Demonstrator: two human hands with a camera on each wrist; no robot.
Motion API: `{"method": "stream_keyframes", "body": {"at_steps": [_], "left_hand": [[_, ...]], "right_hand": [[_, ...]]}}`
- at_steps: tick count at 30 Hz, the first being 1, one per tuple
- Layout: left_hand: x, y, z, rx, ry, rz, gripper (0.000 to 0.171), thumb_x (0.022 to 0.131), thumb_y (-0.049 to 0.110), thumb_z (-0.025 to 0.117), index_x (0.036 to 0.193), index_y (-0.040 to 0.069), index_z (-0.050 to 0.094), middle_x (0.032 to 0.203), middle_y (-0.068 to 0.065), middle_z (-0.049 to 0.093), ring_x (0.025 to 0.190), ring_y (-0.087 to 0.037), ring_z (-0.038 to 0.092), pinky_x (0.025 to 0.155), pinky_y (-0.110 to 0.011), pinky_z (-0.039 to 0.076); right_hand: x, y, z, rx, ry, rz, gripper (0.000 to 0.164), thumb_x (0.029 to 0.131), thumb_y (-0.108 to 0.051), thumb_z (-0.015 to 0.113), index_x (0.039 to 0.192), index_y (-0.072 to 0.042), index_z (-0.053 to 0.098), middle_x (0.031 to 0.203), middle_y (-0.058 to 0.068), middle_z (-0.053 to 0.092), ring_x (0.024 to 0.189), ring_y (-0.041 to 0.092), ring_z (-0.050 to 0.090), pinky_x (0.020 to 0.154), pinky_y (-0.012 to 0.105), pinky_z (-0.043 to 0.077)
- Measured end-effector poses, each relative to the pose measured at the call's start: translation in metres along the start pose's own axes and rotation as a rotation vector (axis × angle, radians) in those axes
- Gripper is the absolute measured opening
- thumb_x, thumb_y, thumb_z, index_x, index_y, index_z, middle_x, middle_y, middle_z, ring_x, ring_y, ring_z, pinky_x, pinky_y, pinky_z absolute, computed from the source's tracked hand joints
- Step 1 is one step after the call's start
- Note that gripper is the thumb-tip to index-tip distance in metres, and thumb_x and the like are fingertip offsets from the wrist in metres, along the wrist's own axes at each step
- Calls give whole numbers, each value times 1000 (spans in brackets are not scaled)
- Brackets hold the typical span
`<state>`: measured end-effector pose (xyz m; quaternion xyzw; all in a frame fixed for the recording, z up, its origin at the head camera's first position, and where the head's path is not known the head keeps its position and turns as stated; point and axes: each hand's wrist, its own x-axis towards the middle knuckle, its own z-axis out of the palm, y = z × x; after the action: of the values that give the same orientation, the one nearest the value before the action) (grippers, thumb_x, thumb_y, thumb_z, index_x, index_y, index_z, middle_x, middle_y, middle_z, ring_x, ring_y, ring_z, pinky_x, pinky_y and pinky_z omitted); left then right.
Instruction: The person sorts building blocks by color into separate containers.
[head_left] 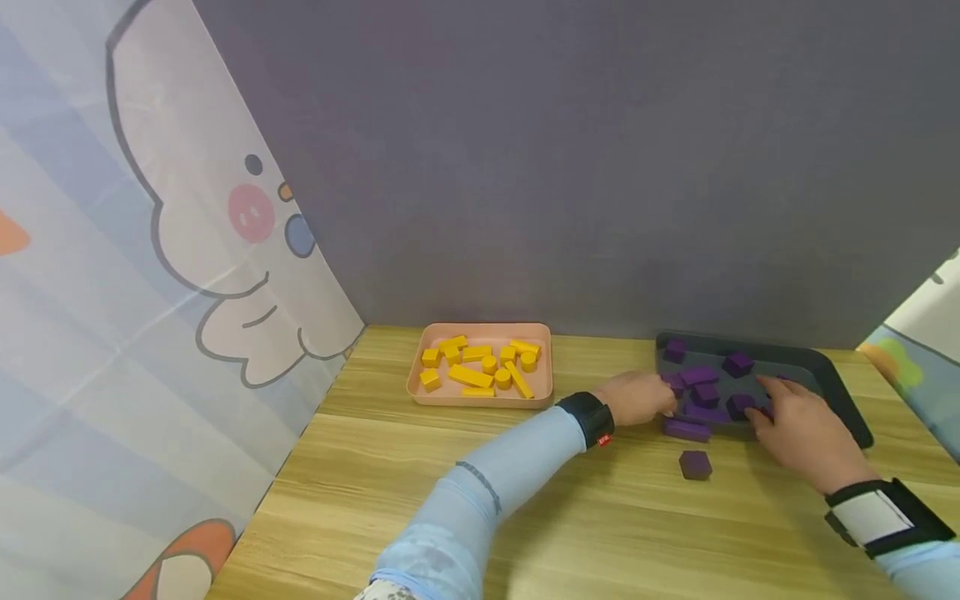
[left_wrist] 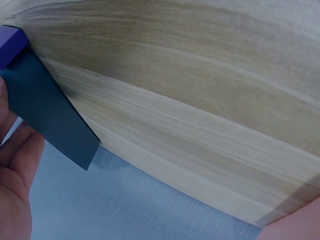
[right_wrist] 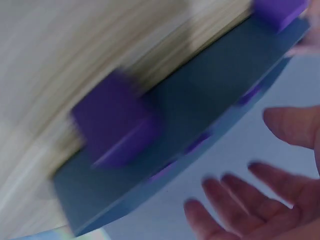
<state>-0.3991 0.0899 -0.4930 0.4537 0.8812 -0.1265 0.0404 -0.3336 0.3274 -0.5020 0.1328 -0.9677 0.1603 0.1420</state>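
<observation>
A dark tray (head_left: pixel 834 392) holds several purple blocks (head_left: pixel 705 394) of mixed shapes. At the tray's left end is my left hand (head_left: pixel 633 397), its fingertips beside a purple block (head_left: pixel 675 385); whether they pinch it is hidden. The left wrist view shows part of that hand (left_wrist: pixel 17 167) beside the tray's side (left_wrist: pixel 52 112). My right hand (head_left: pixel 806 433) reaches over the tray's right half, fingers spread near a purple block (head_left: pixel 739 406). In the right wrist view these fingers (right_wrist: pixel 227 202) are parted, with no block between them.
On the table (head_left: pixel 525 500), a long purple block (head_left: pixel 686 430) lies against the tray's front side, and a purple hexagonal block (head_left: pixel 695 465) sits nearer me. A pink tray (head_left: pixel 480 402) with several yellow blocks (head_left: pixel 471 377) stands to the left. A grey panel (head_left: pixel 585 167) rises behind.
</observation>
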Motion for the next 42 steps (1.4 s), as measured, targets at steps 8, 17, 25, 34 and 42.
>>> {"method": "stream_keyframes", "body": {"at_steps": [8,17,25,34,42], "left_hand": [[1,-3,3,-35,0,-40,21,104,29,60,117,33,77,114,19,76,95,3,67,86,-12,52],[3,-1,5,-32,18,0,27,108,23,54,120,34,76,120,20,75,106,5,67,95,-9,50],[2,-1,4,-10,-3,-7,25,106,29,57,121,32,76,119,19,75,104,6,68,93,-8,51],[3,-2,3,-28,-15,-18,24,106,25,59,120,33,76,120,19,75,107,4,69,94,-9,51],[2,-2,5,16,1,8,24,105,27,58,120,33,77,119,20,75,107,3,68,95,-9,51]], "right_hand": [[-35,-70,22,66,-19,-134,98,95,-27,74,162,9,13,166,41,11,153,63,10,111,84,22],[-74,-99,46,62,-231,-143,107,98,-57,63,164,7,7,172,32,6,159,52,-4,117,80,17],[-79,-102,57,28,-271,-134,110,94,-65,64,159,13,23,168,38,16,155,61,7,111,82,27],[-82,-107,55,105,-312,-92,114,94,-62,65,155,21,18,165,44,7,151,66,7,110,77,32],[-79,-116,48,17,-291,-138,74,94,-38,75,140,15,53,146,41,47,130,62,50,103,69,48]]}}
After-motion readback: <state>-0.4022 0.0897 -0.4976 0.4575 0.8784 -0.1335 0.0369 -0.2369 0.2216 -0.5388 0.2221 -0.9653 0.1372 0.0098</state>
